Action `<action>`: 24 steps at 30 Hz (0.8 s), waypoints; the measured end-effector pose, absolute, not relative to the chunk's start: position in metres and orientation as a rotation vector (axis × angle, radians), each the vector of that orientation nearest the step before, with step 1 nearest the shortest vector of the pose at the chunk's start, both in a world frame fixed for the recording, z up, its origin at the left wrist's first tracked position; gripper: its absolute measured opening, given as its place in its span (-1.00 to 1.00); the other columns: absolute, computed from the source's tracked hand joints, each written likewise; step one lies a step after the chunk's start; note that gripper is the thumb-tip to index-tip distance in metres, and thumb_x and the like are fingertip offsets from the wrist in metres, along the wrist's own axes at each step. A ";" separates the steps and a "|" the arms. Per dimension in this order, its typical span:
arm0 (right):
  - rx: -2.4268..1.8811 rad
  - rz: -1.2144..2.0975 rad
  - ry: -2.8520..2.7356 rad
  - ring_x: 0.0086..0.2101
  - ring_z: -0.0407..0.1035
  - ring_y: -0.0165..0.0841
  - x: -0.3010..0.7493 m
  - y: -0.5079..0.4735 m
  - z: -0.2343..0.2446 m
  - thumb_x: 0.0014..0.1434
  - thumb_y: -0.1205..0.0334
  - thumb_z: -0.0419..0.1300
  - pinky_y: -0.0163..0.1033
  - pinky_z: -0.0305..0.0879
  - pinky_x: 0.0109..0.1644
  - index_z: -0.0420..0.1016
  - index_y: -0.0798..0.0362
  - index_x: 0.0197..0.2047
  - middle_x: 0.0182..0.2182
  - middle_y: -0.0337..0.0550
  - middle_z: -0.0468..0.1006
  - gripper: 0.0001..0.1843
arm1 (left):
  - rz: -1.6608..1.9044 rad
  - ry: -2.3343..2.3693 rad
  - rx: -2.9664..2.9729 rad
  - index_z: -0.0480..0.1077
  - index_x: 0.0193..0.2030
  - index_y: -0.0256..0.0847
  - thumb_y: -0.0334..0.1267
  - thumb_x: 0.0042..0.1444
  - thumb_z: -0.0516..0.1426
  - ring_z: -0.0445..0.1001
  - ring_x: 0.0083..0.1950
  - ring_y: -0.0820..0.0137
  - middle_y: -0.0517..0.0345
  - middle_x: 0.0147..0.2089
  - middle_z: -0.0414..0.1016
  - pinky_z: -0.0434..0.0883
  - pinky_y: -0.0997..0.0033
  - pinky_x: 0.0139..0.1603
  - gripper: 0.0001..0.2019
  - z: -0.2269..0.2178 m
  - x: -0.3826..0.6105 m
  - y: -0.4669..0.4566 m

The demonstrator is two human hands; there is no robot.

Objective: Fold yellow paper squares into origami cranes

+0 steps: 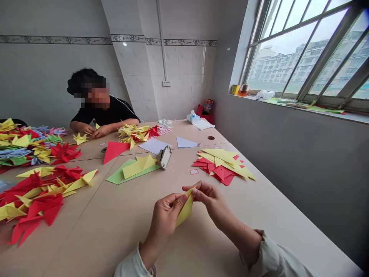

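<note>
A folded piece of yellow paper [186, 211] is held up above the near part of the table, between both my hands. My left hand [166, 215] pinches its left edge near the top, thumb over the sheet. At the upper tip, the thumb and fingers of my right hand [211, 200] close on the same paper. Beyond my right hand lies a pile of folded yellow and red paper pieces [221, 163]. Farther left, a yellow folded sheet [140, 167] rests on a green one [115, 177], beside a small upright metal-framed object [165, 157].
Heaps of folded paper cranes [43, 192] in red and yellow cover the table's left side, with more colours behind. Across the table a person [100, 104] in black handles yellow paper. A tissue pack [193, 117] stands at the far edge. The wall and window [300, 54] border the right.
</note>
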State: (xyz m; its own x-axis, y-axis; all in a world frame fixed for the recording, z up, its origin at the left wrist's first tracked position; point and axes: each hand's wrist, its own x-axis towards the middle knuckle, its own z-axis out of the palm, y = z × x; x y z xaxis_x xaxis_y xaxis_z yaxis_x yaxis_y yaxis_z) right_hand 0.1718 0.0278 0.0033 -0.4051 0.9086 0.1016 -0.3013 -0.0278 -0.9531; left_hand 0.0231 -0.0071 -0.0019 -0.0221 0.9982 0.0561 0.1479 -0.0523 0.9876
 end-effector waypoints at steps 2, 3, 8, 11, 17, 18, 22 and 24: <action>-0.714 1.599 -1.280 -0.27 0.42 -0.30 0.172 0.027 0.004 0.12 0.07 0.22 -0.13 0.29 -0.11 0.42 0.10 -0.40 -0.19 -0.03 0.56 -0.75 | 1.201 1.316 1.353 0.45 -0.43 -0.31 -0.05 0.10 0.11 0.11 -0.50 0.51 0.22 -0.55 0.20 0.11 0.55 -0.52 -0.67 -0.003 0.023 -0.007; -0.719 1.590 -1.286 -0.27 0.42 -0.30 0.172 0.027 0.005 0.12 0.07 0.22 -0.14 0.29 -0.11 0.43 0.10 -0.40 -0.20 -0.03 0.57 -0.75 | 1.203 1.320 1.354 0.44 -0.45 -0.31 -0.05 0.10 0.11 0.11 -0.50 0.51 0.23 -0.56 0.18 0.11 0.55 -0.53 -0.67 -0.003 0.023 -0.007; -0.726 1.590 -1.348 -0.19 0.41 -0.27 0.172 0.027 0.004 0.09 0.06 0.24 -0.17 0.30 -0.10 0.49 0.07 -0.30 -0.14 -0.04 0.55 -0.76 | 1.199 1.330 1.318 0.41 -0.47 -0.29 -0.01 0.10 0.09 0.07 -0.51 0.51 0.25 -0.57 0.10 0.08 0.54 -0.54 -0.65 -0.009 0.021 -0.006; -0.770 1.560 -1.347 -0.16 0.41 -0.23 0.171 0.028 0.001 0.06 0.06 0.28 -0.18 0.30 -0.11 0.50 0.08 -0.36 -0.15 -0.04 0.55 -0.77 | 1.192 1.340 1.338 0.38 -0.50 -0.28 -0.01 0.10 0.09 0.06 -0.50 0.51 0.26 -0.56 0.08 0.07 0.55 -0.53 -0.64 -0.009 0.023 -0.007; -0.862 1.466 -1.310 -0.18 0.42 -0.22 0.167 0.027 -0.002 0.09 0.00 0.22 -0.19 0.27 -0.14 0.44 0.09 -0.52 -0.25 -0.06 0.60 -0.66 | 1.162 1.365 1.420 0.41 -0.47 -0.28 -0.03 0.13 0.08 0.07 -0.50 0.51 0.25 -0.56 0.12 0.07 0.55 -0.53 -0.66 -0.006 0.027 -0.012; -0.875 1.450 -1.303 -0.21 0.43 -0.22 0.166 0.026 -0.002 0.10 -0.01 0.21 -0.19 0.27 -0.15 0.44 0.10 -0.54 -0.27 -0.06 0.60 -0.64 | 1.161 1.371 1.440 0.42 -0.46 -0.28 -0.04 0.13 0.07 0.07 -0.50 0.51 0.25 -0.56 0.12 0.07 0.55 -0.53 -0.66 -0.006 0.027 -0.012; -0.906 1.430 -1.273 -0.29 0.43 -0.26 0.167 0.028 -0.002 0.13 -0.06 0.15 -0.17 0.29 -0.17 0.49 0.11 -0.50 -0.31 -0.04 0.60 -0.60 | 1.167 1.367 1.468 0.44 -0.44 -0.28 -0.06 0.13 0.08 0.09 -0.48 0.50 0.23 -0.55 0.17 0.09 0.54 -0.51 -0.68 -0.006 0.028 -0.015; -0.913 1.423 -1.224 -0.30 0.42 -0.27 0.170 0.031 0.000 0.15 -0.08 0.11 -0.16 0.29 -0.14 0.48 0.10 -0.50 -0.31 -0.06 0.59 -0.57 | 1.165 1.364 1.434 0.45 -0.43 -0.28 -0.06 0.12 0.08 0.09 -0.49 0.50 0.24 -0.56 0.16 0.09 0.55 -0.52 -0.68 -0.006 0.028 -0.015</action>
